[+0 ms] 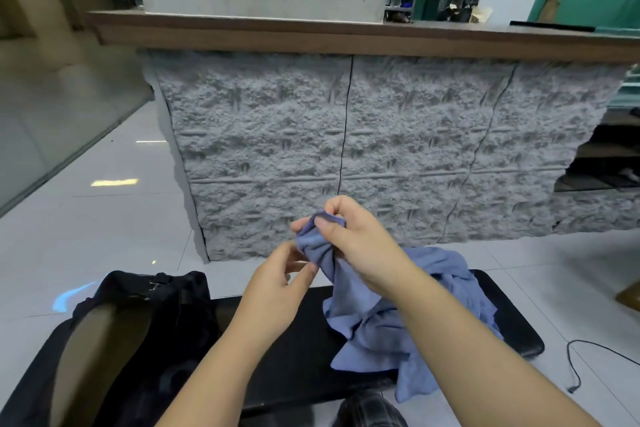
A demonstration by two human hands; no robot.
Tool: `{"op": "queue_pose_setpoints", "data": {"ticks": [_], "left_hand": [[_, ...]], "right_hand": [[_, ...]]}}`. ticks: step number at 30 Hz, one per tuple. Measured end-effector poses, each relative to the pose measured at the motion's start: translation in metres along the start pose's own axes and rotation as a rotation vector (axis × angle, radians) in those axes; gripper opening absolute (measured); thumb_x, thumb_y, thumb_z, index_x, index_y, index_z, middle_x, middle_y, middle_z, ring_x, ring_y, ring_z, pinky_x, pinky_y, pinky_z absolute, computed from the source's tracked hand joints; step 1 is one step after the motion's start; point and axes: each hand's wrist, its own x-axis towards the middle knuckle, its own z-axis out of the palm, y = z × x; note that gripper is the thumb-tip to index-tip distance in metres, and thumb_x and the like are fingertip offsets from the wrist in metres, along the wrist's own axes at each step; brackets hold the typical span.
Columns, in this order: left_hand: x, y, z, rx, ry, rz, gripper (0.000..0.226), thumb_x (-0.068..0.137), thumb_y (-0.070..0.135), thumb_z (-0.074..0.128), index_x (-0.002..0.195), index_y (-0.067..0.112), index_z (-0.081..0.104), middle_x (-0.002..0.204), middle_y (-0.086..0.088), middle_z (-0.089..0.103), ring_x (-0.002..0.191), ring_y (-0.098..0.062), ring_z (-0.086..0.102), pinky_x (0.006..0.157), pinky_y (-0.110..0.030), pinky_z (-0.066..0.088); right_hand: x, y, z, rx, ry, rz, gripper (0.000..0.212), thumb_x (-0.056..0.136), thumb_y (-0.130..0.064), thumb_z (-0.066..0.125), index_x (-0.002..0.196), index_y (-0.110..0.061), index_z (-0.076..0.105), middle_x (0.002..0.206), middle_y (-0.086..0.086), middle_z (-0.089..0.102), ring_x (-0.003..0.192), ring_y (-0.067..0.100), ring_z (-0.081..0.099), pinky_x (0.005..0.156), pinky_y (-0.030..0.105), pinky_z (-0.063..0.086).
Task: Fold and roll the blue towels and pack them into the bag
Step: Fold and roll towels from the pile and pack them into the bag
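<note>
A blue towel (320, 250) hangs lifted above a black bench (298, 350). My right hand (353, 239) pinches its top corner between thumb and curled fingers. My left hand (277, 284) is just below and to the left, with its fingertips touching the towel's edge; whether they grip it is unclear. A crumpled pile of blue towels (415, 315) lies on the right part of the bench, under my right forearm. A black bag (138, 322) with a tan lining stands open on the bench's left end.
A grey rough-stone counter front (381, 149) with a wooden top (346, 36) rises right behind the bench. White floor tiles (114, 218) spread to the left and right. A black cable (588, 360) lies on the floor at right. A dark checked knee (367, 409) shows at the bottom.
</note>
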Motion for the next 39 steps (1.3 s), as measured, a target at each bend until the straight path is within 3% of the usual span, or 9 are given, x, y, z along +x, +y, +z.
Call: {"op": "queue_pose_setpoints", "data": {"ticks": [7,13,19,23,28,33,35,37,39], "left_hand": [[-0.009,0.017,-0.026,-0.011,0.175,0.061,0.013,0.095,0.018,0.049,0.087,0.025,0.057,0.082,0.01,0.066,0.082,-0.012,0.064,0.07,-0.028,0.045],[-0.008,0.034,-0.029,-0.169,-0.077,0.084,0.019,0.089,0.01,0.059,0.099,0.027,0.06,0.095,0.011,0.07,0.093,-0.008,0.065,0.081,-0.02,0.05],[0.003,0.032,-0.027,0.123,0.136,0.094,0.006,0.084,0.008,0.05,0.08,0.013,0.049,0.065,0.0,0.053,0.052,-0.011,0.042,0.051,-0.021,0.034],[0.016,0.026,-0.017,0.328,0.282,0.145,0.009,0.079,0.002,0.046,0.084,0.008,0.049,0.075,-0.002,0.051,0.067,-0.02,0.047,0.06,-0.033,0.038],[0.027,0.016,-0.021,0.038,0.186,0.061,0.014,0.089,0.013,0.055,0.083,0.026,0.058,0.076,0.012,0.062,0.065,0.0,0.055,0.06,-0.014,0.042],[0.033,0.014,-0.031,-0.125,0.074,0.072,0.016,0.094,0.01,0.05,0.084,0.02,0.057,0.069,0.015,0.059,0.067,-0.004,0.051,0.069,-0.023,0.04],[0.033,0.018,-0.03,-0.026,0.021,0.103,0.013,0.095,0.014,0.044,0.084,0.018,0.051,0.078,0.008,0.051,0.071,-0.012,0.046,0.072,-0.028,0.039],[0.032,0.023,-0.028,0.031,0.009,0.149,0.012,0.096,0.015,0.039,0.086,0.014,0.045,0.09,0.001,0.047,0.081,-0.014,0.046,0.076,-0.024,0.039],[0.033,0.031,-0.028,0.011,0.054,0.147,0.016,0.098,0.017,0.036,0.083,0.012,0.04,0.079,0.0,0.043,0.067,-0.008,0.041,0.066,-0.02,0.036]], "right_hand": [[0.0,-0.023,0.018,0.075,0.072,-0.036,0.019,0.101,-0.008,0.037,0.084,-0.009,0.045,0.078,-0.003,0.063,0.081,0.012,0.063,0.085,0.031,0.05],[0.005,-0.028,0.02,0.016,0.138,-0.024,0.011,0.1,-0.013,0.041,0.091,-0.009,0.046,0.081,0.003,0.062,0.081,0.019,0.059,0.083,0.037,0.048],[0.011,-0.029,0.02,-0.188,0.166,0.01,0.015,0.1,-0.021,0.041,0.086,-0.016,0.043,0.078,0.004,0.05,0.071,0.014,0.05,0.068,0.029,0.042],[0.015,-0.025,0.03,-0.147,0.13,0.043,0.014,0.101,-0.021,0.04,0.09,-0.015,0.044,0.074,0.003,0.05,0.065,0.013,0.051,0.062,0.03,0.04],[0.022,-0.024,0.022,-0.034,0.148,0.076,0.016,0.1,-0.025,0.044,0.089,-0.012,0.042,0.067,0.005,0.044,0.064,0.017,0.036,0.056,0.031,0.028],[0.019,-0.011,-0.007,-0.673,0.022,0.012,0.036,0.076,-0.031,0.075,0.107,-0.024,0.056,0.096,-0.013,0.06,0.085,0.001,0.055,0.076,0.017,0.044],[0.023,-0.001,-0.008,-0.91,0.024,-0.018,0.015,0.08,-0.029,0.071,0.087,-0.028,0.059,0.085,-0.009,0.06,0.077,0.007,0.054,0.071,0.027,0.044],[0.028,0.004,-0.008,-1.003,0.128,-0.026,0.026,0.087,-0.02,0.059,0.065,-0.022,0.044,0.069,-0.004,0.043,0.063,0.014,0.041,0.063,0.035,0.035],[0.033,0.005,-0.009,-0.969,0.181,-0.036,0.03,0.091,-0.013,0.05,0.064,-0.02,0.038,0.074,-0.002,0.037,0.069,0.018,0.039,0.062,0.034,0.032]]}}
